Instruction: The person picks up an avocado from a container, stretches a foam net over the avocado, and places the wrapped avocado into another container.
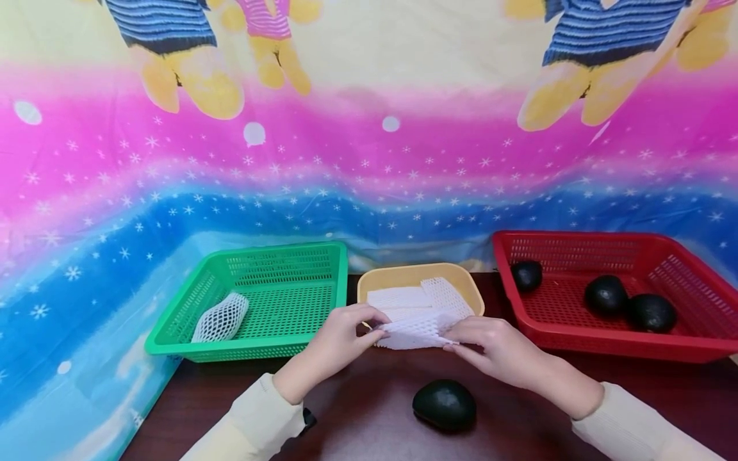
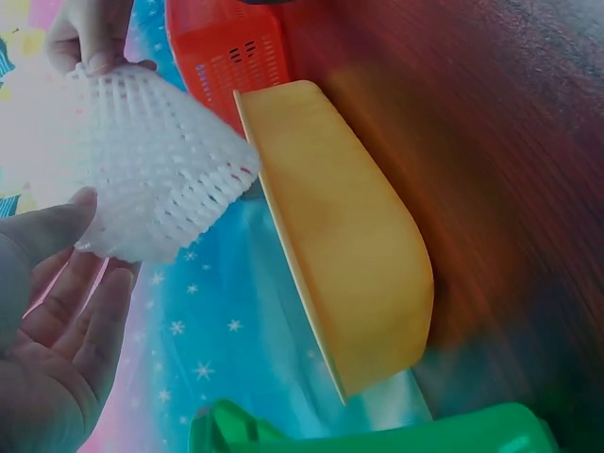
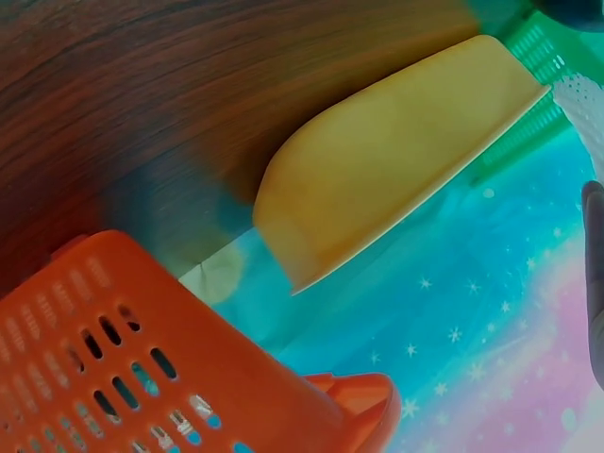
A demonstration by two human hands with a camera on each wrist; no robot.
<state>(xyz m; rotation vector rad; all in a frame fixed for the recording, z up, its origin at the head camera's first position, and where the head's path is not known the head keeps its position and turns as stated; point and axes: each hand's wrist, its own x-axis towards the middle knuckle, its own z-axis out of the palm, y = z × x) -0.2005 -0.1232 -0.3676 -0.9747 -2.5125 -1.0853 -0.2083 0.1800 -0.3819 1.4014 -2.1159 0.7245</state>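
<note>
Dark green, nearly black, an avocado (image 1: 444,404) lies loose on the brown table (image 1: 346,410), nearest the viewer, its long axis running roughly left to right; which end is narrower is hard to tell. Just beyond it, a person in pale sleeves stretches a white foam net (image 1: 418,330) between two hands, in front of and partly over a yellow tray (image 1: 398,278). The left hand (image 1: 343,339) pinches one end between thumb and fingers, the palm fairly open; the right hand (image 1: 496,349) pinches the other end, its fingers close together. The net lies flattened, its long axis crosswise from hand to hand, neither end aimed at the avocado. Its thin mesh could tear if pulled too hard, or slip if one pinch loosens; the avocado, being rounded and unsupported, might roll if knocked. More flat nets (image 1: 400,298) lie in the tray. Beyond, to the left, a green basket (image 1: 282,291) holds a rounded net (image 1: 221,318), contents unclear; to the right, a red basket (image 1: 576,336) holds three dark avocados (image 1: 605,295). Behind everything hangs a pink and blue cloth (image 1: 369,160) with snowflakes
</note>
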